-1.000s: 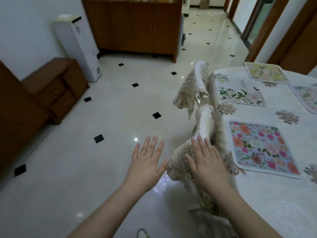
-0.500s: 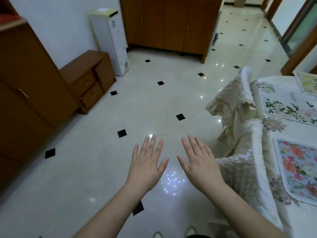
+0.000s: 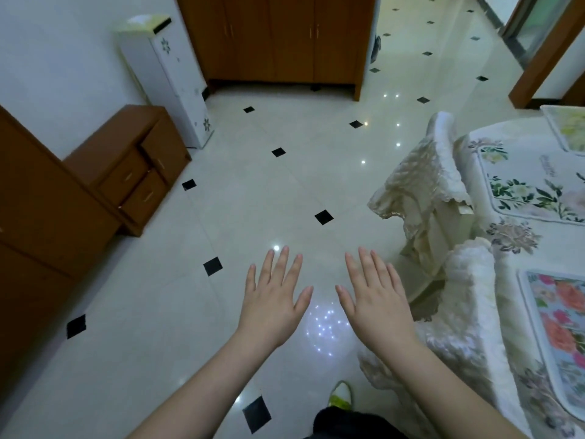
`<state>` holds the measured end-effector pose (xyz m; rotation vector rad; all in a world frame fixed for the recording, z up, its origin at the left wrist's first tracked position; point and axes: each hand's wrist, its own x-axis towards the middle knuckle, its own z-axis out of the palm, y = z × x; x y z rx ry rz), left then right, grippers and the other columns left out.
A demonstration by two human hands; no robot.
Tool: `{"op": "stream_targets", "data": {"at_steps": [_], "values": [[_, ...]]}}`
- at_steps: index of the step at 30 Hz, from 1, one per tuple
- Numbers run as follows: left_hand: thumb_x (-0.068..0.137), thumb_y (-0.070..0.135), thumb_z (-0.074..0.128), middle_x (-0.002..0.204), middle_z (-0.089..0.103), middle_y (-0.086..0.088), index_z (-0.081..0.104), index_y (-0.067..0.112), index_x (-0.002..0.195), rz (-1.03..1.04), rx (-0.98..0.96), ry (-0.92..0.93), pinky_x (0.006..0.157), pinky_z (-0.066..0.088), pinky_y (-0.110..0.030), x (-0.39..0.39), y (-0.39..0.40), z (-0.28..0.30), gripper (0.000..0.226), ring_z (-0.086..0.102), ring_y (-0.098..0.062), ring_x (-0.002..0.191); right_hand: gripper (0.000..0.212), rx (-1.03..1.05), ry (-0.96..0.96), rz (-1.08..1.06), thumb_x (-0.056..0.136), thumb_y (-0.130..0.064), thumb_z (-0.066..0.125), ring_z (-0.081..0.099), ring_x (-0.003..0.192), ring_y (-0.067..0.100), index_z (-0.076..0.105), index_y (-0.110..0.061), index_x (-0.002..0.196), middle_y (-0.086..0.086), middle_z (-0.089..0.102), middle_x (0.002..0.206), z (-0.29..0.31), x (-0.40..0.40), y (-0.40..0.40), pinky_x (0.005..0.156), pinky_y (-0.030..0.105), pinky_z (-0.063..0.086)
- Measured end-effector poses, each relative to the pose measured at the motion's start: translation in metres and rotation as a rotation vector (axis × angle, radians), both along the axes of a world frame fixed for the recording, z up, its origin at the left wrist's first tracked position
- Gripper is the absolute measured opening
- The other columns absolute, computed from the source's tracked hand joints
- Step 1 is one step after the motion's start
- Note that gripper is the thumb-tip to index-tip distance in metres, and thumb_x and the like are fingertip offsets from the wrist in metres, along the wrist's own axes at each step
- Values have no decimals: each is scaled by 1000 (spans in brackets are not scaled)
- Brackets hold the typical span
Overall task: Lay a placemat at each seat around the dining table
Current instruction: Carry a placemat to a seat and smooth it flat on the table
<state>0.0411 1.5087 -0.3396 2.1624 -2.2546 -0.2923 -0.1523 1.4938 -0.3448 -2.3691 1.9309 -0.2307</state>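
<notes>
Head view, looking down: left hand [image 3: 273, 304] and right hand [image 3: 376, 301] both held out flat, palms down, fingers spread, grasping nothing, over the pale tiled floor [image 3: 285, 191] with black diamond insets. Dining table [image 3: 519, 248] at right edge under a floral cloth; three placemats on it: pink-rose placemat [image 3: 557, 334] nearest, green-leaf placemat [image 3: 531, 188] beyond it, yellow-green placemat [image 3: 569, 128] farthest, partly cut off. Two chairs with cream covers tucked against the table: near chair [image 3: 468, 315] just beside the right hand, far chair [image 3: 424, 182] further along. Left side: brown drawer unit [image 3: 126, 166], white cabinet [image 3: 171, 80], wooden sideboard [image 3: 278, 36] at back. Green-white shoe [image 3: 340, 395] at bottom.
</notes>
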Motion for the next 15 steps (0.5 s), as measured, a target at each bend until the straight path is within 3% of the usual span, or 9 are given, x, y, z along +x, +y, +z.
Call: {"op": "stream_targets", "data": {"at_steps": [4, 10, 15], "values": [[84, 66, -11, 166, -9, 8, -8, 36, 156, -7, 6, -11, 122, 0, -48, -8, -58, 6, 78, -11, -23, 153, 62, -12, 21, -35, 98, -48, 26, 43, 137, 34, 49, -11, 143, 16, 45, 149, 0, -17, -51, 111, 44, 23], [99, 56, 23, 159, 35, -3, 39, 22, 152, -52, -123, -65, 117, 15, -50, 3, -117, 2, 64, 29, -27, 148, 66, 9, 33, -70, 100, -50, 19, 44, 136, 35, 52, -10, 141, 17, 46, 148, 2, -14, -111, 110, 45, 24], [99, 54, 27, 157, 39, -5, 43, 19, 150, -37, -139, -93, 115, 17, -48, 46, -174, -9, 64, 33, -28, 146, 75, 31, 35, -36, 102, -52, 5, 48, 133, 35, 54, -10, 139, 16, 51, 144, -4, 31, -167, 108, 45, 24]]}}
